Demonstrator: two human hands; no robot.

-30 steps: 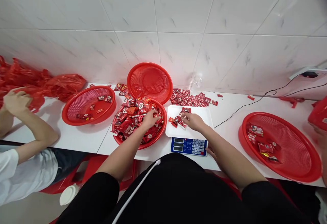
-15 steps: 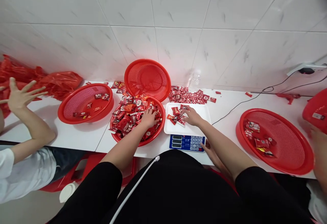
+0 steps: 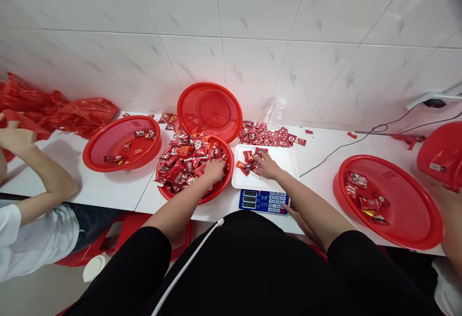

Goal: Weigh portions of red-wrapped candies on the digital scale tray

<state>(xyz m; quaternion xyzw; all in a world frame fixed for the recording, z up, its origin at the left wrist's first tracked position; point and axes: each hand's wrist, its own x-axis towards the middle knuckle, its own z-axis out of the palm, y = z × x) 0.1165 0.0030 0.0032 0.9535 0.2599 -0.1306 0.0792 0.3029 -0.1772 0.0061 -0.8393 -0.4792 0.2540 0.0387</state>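
Observation:
My left hand (image 3: pixel 215 169) rests among small red wrapped packets (image 3: pixel 184 162) heaped in a red plastic basket (image 3: pixel 231 174). Its fingers bend down into the heap and the tips are hidden, so what they grip does not show. On a white scale tray (image 3: pixel 281 181) lies a small group of red packets (image 3: pixel 249 162). My right hand (image 3: pixel 270 166) reaches over this group from the right, fingers apart and touching the packets. Below the tray is the scale's blue keypad panel (image 3: pixel 260 200), with another person's hand (image 3: pixel 290 208) at its right edge.
An upright red basket (image 3: pixel 210 107) leans behind the full one, beside loose packets (image 3: pixel 263 134) along the wall. Red baskets with a few packets stand left (image 3: pixel 144 159) and right (image 3: pixel 390 241). A black cable (image 3: pixel 335 150) crosses the table. Co-workers' arms (image 3: pixel 46 171) show at both sides.
My left hand has shifted slightly right and its fingers have sunk deeper among the packets. My right hand has moved a little left over the tray's packets. The left co-worker's spread hand has folded away.

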